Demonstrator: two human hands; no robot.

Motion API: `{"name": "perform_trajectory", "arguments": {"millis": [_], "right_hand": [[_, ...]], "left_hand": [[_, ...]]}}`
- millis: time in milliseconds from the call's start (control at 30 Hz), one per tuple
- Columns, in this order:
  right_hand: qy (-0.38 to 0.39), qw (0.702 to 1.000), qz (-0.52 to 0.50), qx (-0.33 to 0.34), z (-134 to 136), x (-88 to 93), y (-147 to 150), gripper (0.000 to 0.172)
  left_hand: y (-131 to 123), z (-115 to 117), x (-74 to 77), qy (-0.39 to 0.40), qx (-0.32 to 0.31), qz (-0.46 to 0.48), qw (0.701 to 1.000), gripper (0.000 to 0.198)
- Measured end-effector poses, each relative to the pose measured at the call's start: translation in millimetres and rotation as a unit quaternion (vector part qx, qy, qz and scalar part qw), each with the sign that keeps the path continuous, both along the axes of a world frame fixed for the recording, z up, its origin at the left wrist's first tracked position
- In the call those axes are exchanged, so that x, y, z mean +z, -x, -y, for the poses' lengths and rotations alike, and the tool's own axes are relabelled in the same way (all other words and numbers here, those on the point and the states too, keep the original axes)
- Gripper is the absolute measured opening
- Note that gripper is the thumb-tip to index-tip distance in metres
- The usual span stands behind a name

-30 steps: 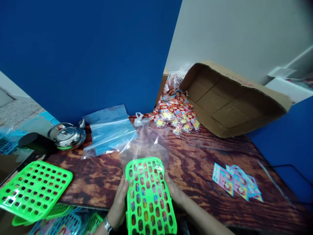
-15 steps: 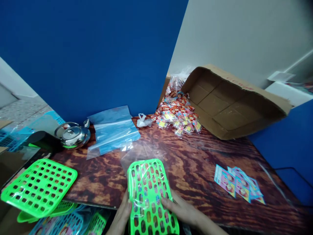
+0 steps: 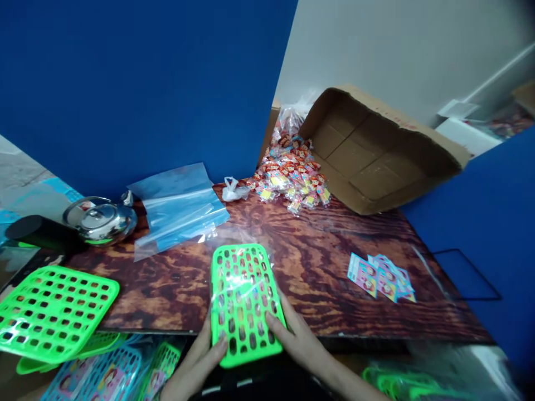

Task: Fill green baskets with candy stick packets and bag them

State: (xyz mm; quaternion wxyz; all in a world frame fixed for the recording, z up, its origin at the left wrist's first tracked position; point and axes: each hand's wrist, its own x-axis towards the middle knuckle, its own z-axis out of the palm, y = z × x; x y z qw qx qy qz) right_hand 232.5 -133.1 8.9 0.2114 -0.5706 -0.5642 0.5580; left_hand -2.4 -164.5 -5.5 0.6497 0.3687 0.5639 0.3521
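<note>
The bright green, slotted plastic basket [image 3: 246, 305] sits at six o'clock in view, inside clear plastic film [image 3: 239, 234]. The left hand [image 3: 194, 365] and right hand [image 3: 298, 340] have their fingers gripping its sides, thumbs on its face; an even, light hold should spare the thin film from tearing. Counted from there: one shiny metal kettle [image 3: 101, 221] at ten, one brown cardboard box [image 3: 380, 161] between one and two, at least three blue-and-pink printed cards [image 3: 385, 285] at three.

We see a bare left hand [image 3: 196, 362] and a bare right hand [image 3: 298, 334], both with slender fingers [image 3: 289, 309], an uncovered right forearm [image 3: 346, 379], and, at the lower edge, what looks like black clothing [image 3: 271, 385].
</note>
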Motion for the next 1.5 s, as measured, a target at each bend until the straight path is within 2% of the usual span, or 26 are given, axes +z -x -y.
{"name": "perform_trajectory", "arguments": {"millis": [100,200,300,367,433,500,600,667,700,733,767,900,967,1033,1133,1267,1367,1500], "right_hand": [[-0.026,0.999,0.017,-0.014,-15.5,9.6,10.9,0.069],[-0.065,0.997,0.043,0.007,-31.1,17.0,9.5,0.066],[-0.164,0.982,0.098,0.001,-45.6,25.1,-0.7,0.057],[-0.251,0.956,0.148,0.011,-53.1,30.5,-6.8,0.039],[-0.320,0.926,0.193,0.052,-58.3,34.7,-9.5,0.023],[-0.378,0.886,0.251,0.091,-61.9,37.3,-8.3,0.015],[-0.473,0.788,0.360,0.160,-66.3,38.5,-3.8,0.005],[-0.526,0.724,0.396,0.209,-69.0,37.6,-2.9,0.010],[-0.543,0.707,0.395,0.223,-70.3,36.7,-3.8,0.013],[-0.552,0.705,0.385,0.221,-71.5,35.7,-5.6,0.015],[-0.555,0.719,0.365,0.203,-72.3,34.9,-8.0,0.016],[-0.510,0.826,0.211,0.113,-72.5,37.6,-14.6,0.017],[-0.500,0.841,0.170,0.115,-71.7,43.2,-9.6,0.014],[-0.513,0.823,0.194,0.151,-72.1,49.3,2.8,0.012],[-0.538,0.762,0.280,0.228,-76.1,54.7,28.7,0.022],[-0.574,0.694,0.339,0.270,-84.5,53.5,53.5,0.007],[-0.609,0.671,0.323,0.272,-89.3,51.6,59.1,0.013],[-0.651,0.660,0.261,0.269,-90.8,50.3,56.3,0.018]], "left_hand": [[-1.5,-14.5,8.3,0.046,0.059,0.090,0.993,0.073],[-4.9,-25.4,11.7,0.058,0.124,0.174,0.975,0.069],[-10.1,-29.8,13.9,0.047,0.157,0.203,0.965,0.064],[-13.5,-30.5,15.2,0.042,0.170,0.207,0.963,0.064],[-16.2,-30.5,16.1,0.043,0.184,0.203,0.961,0.066],[-18.0,-30.4,16.5,0.046,0.187,0.198,0.961,0.068],[-18.9,-30.3,16.8,0.040,0.175,0.193,0.965,0.070],[-18.9,-30.5,16.9,0.033,0.171,0.194,0.965,0.070],[-18.8,-30.6,16.8,0.029,0.171,0.195,0.965,0.070],[-18.8,-30.8,16.7,0.026,0.169,0.197,0.965,0.069],[-19.0,-30.9,16.4,0.023,0.169,0.198,0.965,0.068],[-22.1,-32.1,14.9,0.016,0.175,0.204,0.963,0.064],[-25.3,-33.4,14.8,0.009,0.175,0.208,0.962,0.065],[-28.6,-34.8,15.8,0.005,0.169,0.210,0.963,0.066],[-31.7,-35.9,18.5,0.011,0.156,0.206,0.966,0.066],[-31.0,-34.1,22.5,0.003,0.141,0.196,0.970,0.065],[-30.7,-32.0,23.7,-0.015,0.119,0.213,0.970,0.071],[-34.6,-31.3,19.8,-0.027,0.129,0.204,0.970,0.086]]}}
